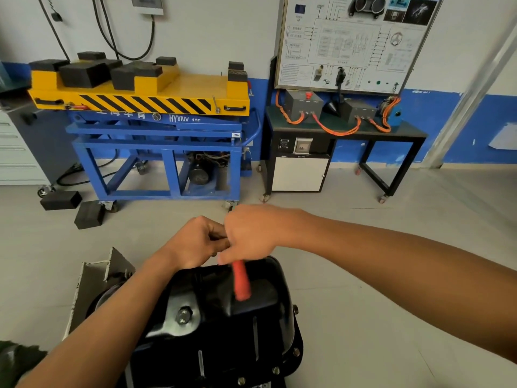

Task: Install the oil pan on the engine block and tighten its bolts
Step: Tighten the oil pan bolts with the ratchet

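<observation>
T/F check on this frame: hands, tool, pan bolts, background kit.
1. The right hand grips a red-handled tool. True.
2. The left hand lies flat on the floor. False: it is raised above the black metal oil pan, fingers curled, right beside the right hand.
3. No bolts sit in the pan's edge. False: bolt heads show along its near right edge.
4. A yellow-topped lift table on a blue frame stands behind the hands. True.
</observation>
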